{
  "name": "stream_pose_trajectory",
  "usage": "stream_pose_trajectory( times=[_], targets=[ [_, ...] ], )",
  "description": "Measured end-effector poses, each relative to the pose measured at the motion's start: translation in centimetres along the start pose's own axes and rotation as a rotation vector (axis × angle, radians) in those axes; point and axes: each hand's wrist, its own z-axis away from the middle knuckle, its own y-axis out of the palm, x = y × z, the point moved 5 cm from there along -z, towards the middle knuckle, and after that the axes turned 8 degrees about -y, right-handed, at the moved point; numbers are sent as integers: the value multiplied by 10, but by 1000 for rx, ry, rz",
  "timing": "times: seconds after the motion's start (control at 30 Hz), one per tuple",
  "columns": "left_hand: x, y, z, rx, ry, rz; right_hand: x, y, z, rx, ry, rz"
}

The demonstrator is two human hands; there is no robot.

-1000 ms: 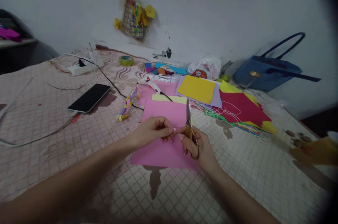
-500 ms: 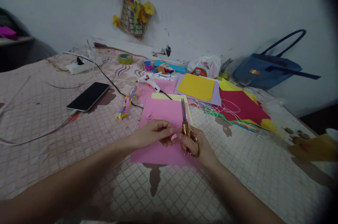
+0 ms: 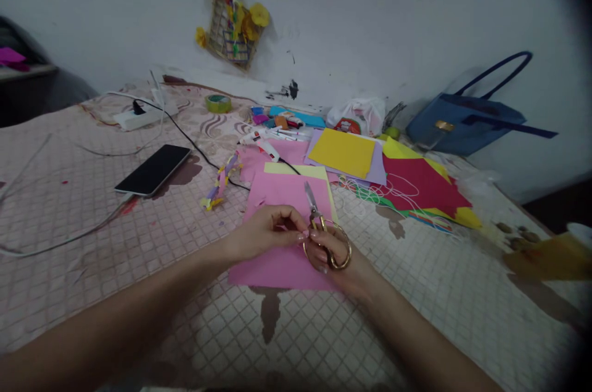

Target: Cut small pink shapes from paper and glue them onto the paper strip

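Gold-handled scissors [image 3: 319, 219] rest in my right hand [image 3: 340, 256], their blades pointing up and slightly left over the pink sheet [image 3: 282, 269]. The fingertips of my left hand [image 3: 268, 232] pinch a small pink paper piece [image 3: 305, 235], and my right fingertips meet them there. Both hands are above the pink sheet, which overlaps a pale yellow sheet [image 3: 296, 168]. A small pink scrap lies on the sheet, up and left of my hands.
A phone [image 3: 153, 170] with a cable lies left. Behind are a glue gun [image 3: 266, 145], tape [image 3: 218, 103] and yellow paper [image 3: 343, 151]. White string [image 3: 370, 188], red paper [image 3: 416, 182] and a blue bag [image 3: 465, 124] are right.
The scissors have tilted left and swung lower in my right hand. My fingertips have come together around the small pink piece, and my left hand has moved slightly.
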Motion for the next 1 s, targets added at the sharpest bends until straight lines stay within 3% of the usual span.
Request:
stream_pose_trajectory(
  times=[0.1, 0.23, 0.47, 0.67, 1.0],
  targets=[
    [5, -3, -2, -5, -41, 43, 10, -9, 1, -130, -115, 258],
    [8, 0, -2, 42, -50, 70, 20, -7, 3, -165, -132, 473],
    [7, 5, -1, 27, -60, -3, 24, 1, 4, -119, -118, 521],
    [8, 2, -3, -18, -43, -3, 23, -2, 6, -163, -127, 488],
    [17, 4, -2, 57, -36, -15, 17, -2, 4, -141, -122, 499]
  ],
)
